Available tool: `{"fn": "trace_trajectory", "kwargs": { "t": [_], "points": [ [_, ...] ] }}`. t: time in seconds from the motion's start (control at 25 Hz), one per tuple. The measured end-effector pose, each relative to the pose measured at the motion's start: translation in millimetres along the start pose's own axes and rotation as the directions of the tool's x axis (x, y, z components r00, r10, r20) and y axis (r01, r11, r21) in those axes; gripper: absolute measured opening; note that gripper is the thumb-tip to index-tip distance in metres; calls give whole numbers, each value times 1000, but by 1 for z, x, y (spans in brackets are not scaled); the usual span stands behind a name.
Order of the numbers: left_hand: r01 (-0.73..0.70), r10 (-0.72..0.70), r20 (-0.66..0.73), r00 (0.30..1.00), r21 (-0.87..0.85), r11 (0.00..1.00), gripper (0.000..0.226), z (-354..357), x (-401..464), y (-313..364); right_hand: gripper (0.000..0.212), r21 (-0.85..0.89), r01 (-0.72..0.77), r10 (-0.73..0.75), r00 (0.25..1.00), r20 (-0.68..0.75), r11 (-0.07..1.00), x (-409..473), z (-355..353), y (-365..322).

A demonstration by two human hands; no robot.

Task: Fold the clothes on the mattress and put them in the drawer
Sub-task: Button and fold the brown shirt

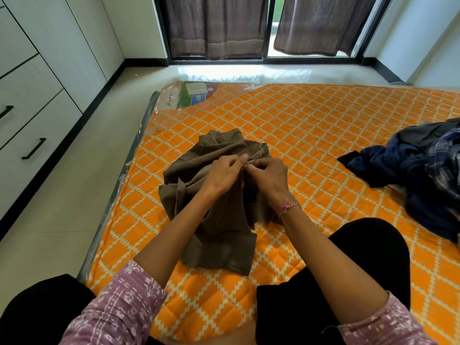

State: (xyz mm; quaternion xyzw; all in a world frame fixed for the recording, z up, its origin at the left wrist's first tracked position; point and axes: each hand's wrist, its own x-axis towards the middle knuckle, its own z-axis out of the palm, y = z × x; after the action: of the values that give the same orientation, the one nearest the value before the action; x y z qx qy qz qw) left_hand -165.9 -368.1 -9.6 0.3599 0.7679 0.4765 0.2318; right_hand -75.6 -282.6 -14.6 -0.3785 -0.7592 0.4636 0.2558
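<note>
A crumpled olive-brown garment [216, 235] lies on the orange patterned mattress [311, 135] in front of me. My left hand [224, 174] and my right hand [270, 176] meet above its middle, and each pinches a bit of the brown cloth between thumb and fingers. The pinched fabric is lifted a little; the rest spreads below my wrists. A heap of dark blue and checked clothes [428, 168] sits unfolded at the right edge of the mattress. White drawers with black handles [33, 148] line the left wall.
My knees in black trousers [368, 257] rest on the mattress near its front. Pale floor tiles [62, 207] run between the mattress and the drawers. Curtains [216, 26] hang over a sliding window at the far wall.
</note>
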Motion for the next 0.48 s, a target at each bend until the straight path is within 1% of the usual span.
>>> {"fn": "trace_trajectory", "kwargs": {
  "t": [0.08,0.16,0.24,0.28,0.32,0.36,0.4,0.44,0.48],
  "points": [
    [40,-35,102,994,-49,998,31,0,-7,-13,17,2,-7,7,1000,-14,1000,4,0,2],
    [113,-99,169,981,-75,991,28,-3,-10,-27,16,28,-35,35,999,7,999,11,0,1],
    [197,-175,158,972,-136,971,26,-4,-10,-31,16,118,-100,93,994,58,988,20,3,0],
    [228,-203,139,969,-194,954,22,-2,-9,-30,13,189,-151,131,985,114,970,21,3,0],
    [247,-227,111,968,-233,941,20,1,-8,-28,8,262,-201,149,967,205,944,20,1,3],
    [248,-238,71,969,-224,942,18,4,-7,-27,13,254,-215,140,949,283,943,16,-3,8],
    [246,-243,38,969,-189,951,16,6,-8,-26,23,180,-172,106,939,328,969,9,-6,17],
    [232,-233,13,972,-157,960,20,7,-8,-26,28,-1,-73,70,943,326,997,-2,-9,28],
    [228,-228,20,974,-148,962,26,7,-9,-28,25,-190,18,40,954,296,982,-13,-10,39]
  ]
}}
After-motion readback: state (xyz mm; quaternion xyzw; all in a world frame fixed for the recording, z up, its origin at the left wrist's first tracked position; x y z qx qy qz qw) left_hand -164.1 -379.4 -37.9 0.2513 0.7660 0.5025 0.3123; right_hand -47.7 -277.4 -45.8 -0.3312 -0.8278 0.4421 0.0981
